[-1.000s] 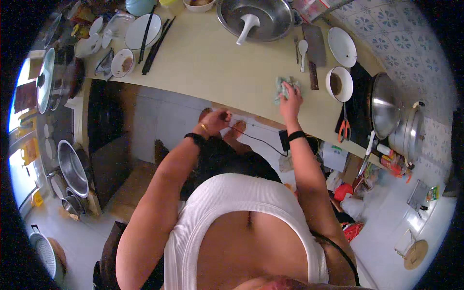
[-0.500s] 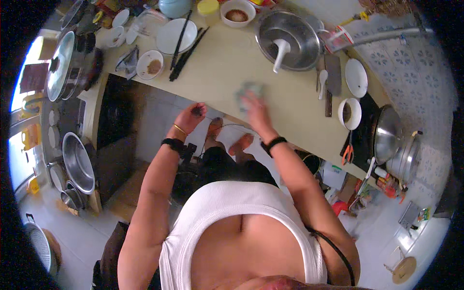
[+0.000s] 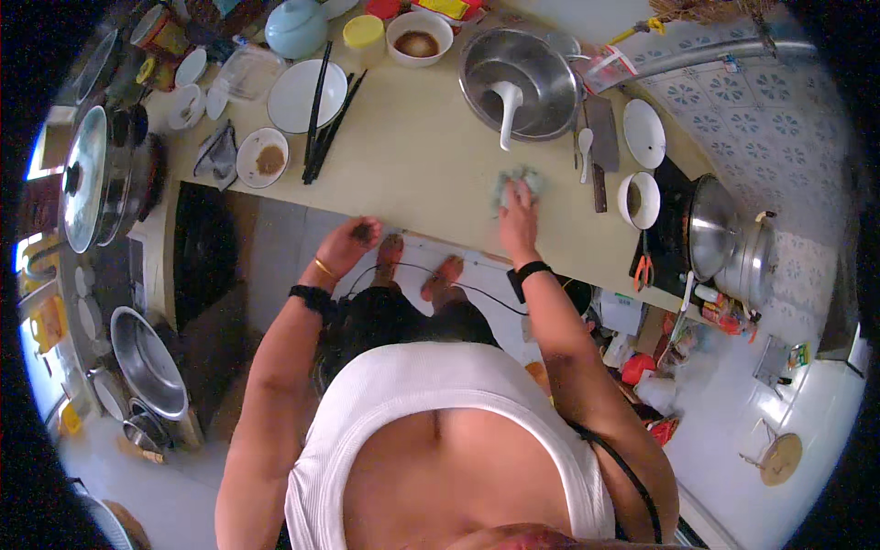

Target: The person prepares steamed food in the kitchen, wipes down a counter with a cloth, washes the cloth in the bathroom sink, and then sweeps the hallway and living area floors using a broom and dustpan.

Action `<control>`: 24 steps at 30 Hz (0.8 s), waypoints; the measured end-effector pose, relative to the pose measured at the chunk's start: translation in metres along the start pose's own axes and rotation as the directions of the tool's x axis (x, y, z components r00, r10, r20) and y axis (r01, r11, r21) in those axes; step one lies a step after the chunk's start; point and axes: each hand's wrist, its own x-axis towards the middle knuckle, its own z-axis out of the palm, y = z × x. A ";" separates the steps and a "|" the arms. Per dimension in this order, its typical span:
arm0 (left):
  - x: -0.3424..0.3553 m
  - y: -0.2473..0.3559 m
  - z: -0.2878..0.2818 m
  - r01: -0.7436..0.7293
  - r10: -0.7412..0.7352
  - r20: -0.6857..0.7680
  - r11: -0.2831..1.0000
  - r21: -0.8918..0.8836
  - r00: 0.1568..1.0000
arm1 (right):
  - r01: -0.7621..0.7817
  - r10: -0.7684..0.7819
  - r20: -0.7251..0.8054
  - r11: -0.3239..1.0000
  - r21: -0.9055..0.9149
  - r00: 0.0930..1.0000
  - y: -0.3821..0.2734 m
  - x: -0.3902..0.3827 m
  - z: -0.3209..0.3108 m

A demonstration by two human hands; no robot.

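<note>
My right hand (image 3: 519, 221) presses a crumpled pale-green cloth (image 3: 524, 176) against the cream countertop (image 3: 412, 156), its fingers lying over the cloth. The cloth sits in front of a large steel basin (image 3: 477, 87), which has a white long-handled spoon (image 3: 510, 110) resting in it. Just off the counter's front edge, my left hand (image 3: 341, 249) hangs in the air with curled fingers. Something small and dark (image 3: 363, 233) shows in its palm, too unclear to name.
On the left stand a white plate (image 3: 291, 96) with black chopsticks (image 3: 323, 137), a small bowl of brown powder (image 3: 263, 158) and a grey cloth (image 3: 216, 156). To the right lie a cleaver (image 3: 601, 128), a white bowl (image 3: 638, 201), orange-handled scissors (image 3: 644, 270) and a lidded wok (image 3: 711, 227).
My right hand has slid the cloth to the right along the counter, closer to the cleaver. My left hand stays curled near the front edge. The whole view has shifted slightly.
</note>
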 end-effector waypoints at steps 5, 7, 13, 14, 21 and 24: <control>-0.010 0.007 -0.013 0.054 -0.049 0.034 0.988 -0.148 0.998 | -0.180 0.151 -0.179 0.970 -0.163 0.972 0.029 0.047 0.019; -0.015 0.009 -0.016 0.010 -0.009 0.008 0.990 -0.139 1.000 | -0.045 -0.013 -0.206 0.960 -0.276 0.978 -0.013 0.056 0.027; -0.004 -0.006 -0.064 -0.005 -0.030 -0.181 0.982 -0.190 0.983 | 0.423 -0.426 0.001 0.899 0.110 0.905 -0.132 0.030 0.044; 0.000 -0.001 -0.062 -0.013 -0.023 -0.187 0.981 -0.193 0.982 | 0.331 -0.346 0.047 0.925 0.188 0.937 -0.133 0.039 0.042; -0.004 0.023 -0.046 -0.044 0.005 -0.240 0.987 -0.156 0.971 | 0.222 -0.284 0.054 0.840 0.494 0.957 -0.189 0.083 0.056; -0.005 0.028 -0.035 -0.063 0.014 -0.346 0.990 -0.128 0.938 | 0.638 -0.657 -0.007 0.730 0.245 0.754 -0.201 0.072 0.066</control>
